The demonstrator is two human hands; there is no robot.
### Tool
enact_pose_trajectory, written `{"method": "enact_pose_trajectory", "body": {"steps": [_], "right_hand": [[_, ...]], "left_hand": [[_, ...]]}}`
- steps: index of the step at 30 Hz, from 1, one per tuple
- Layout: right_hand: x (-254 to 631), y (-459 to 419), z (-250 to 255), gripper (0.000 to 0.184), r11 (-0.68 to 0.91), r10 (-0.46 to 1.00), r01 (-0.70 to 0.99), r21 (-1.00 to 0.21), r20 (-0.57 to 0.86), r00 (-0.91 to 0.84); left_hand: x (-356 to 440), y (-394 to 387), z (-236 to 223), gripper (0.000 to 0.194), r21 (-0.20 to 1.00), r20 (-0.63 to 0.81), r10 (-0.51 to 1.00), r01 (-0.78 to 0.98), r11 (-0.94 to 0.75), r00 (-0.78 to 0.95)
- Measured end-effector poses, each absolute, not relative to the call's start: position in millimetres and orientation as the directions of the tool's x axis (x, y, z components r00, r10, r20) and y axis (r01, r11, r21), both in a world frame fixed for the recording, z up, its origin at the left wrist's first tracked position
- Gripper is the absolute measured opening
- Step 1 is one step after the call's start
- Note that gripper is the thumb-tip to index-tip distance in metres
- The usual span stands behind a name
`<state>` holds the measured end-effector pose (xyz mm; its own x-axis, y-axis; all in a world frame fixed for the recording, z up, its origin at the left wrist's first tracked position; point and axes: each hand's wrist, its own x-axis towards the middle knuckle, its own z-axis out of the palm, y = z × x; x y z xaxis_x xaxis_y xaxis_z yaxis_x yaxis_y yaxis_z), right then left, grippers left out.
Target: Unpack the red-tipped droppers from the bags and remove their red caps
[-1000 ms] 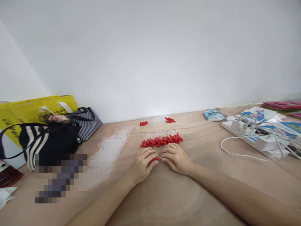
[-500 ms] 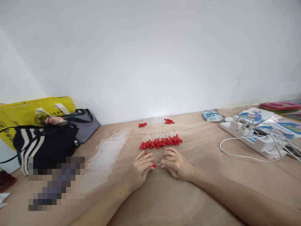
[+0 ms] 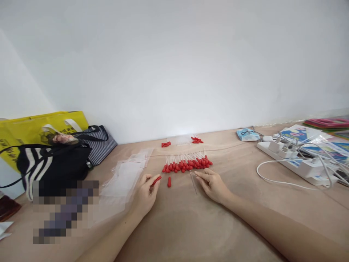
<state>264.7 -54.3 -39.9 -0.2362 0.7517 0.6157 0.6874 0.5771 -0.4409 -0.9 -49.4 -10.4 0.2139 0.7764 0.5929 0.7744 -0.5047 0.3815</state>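
Here the left hand (image 3: pixel 145 193) pinches a soft-looking red rubber bulb (image 3: pixel 156 180), best held mid-body. I can't tell the right hand's (image 3: pixel 214 186) grip.

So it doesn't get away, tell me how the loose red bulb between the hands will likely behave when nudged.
The red bulb lies on its side and looks rounded, so it would probably roll. One end looks fatter, so it may curve rather than run straight. It looks small beside the left hand, so likely light.

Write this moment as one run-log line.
Left hand: holds red piece; right hand: at thin clear stick; between hands: loose red piece; beyond: red-tipped sticks
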Motion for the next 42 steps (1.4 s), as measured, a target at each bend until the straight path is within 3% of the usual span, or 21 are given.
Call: {"method": "enact_pose_trajectory", "body": {"steps": [9,22,28,36,42], "right_hand": [[261,-46,-45,0.026,0.531,0.792,0.695,-0.485,0.575,-0.203],[247,-48,-42,0.020,0.551,0.804,0.637,-0.539,0.546,-0.234],[249,-48,-41,0.026,0.557,0.812,0.610,-0.563,0.522,-0.261],[254,-46,-40,0.025,0.500,0.839,0.575,-0.648,0.527,-0.136],[255,-48,-38,0.022,0.478,0.852,0.580,-0.659,0.509,-0.124]], "left_hand": [[4,-42,-10,0.035,0.562,0.326,0.940,0.780,-0.275,0.096],[3,-36,-13,0.036,0.619,0.244,0.949,0.722,-0.311,0.200],[3,-33,-10,0.034,0.686,0.254,0.961,0.679,-0.260,0.111],[11,5,2,0.035,0.550,0.202,0.979,0.822,-0.146,0.039],[19,18,3,0.032,0.569,0.139,0.990,0.817,-0.093,0.017]]}}
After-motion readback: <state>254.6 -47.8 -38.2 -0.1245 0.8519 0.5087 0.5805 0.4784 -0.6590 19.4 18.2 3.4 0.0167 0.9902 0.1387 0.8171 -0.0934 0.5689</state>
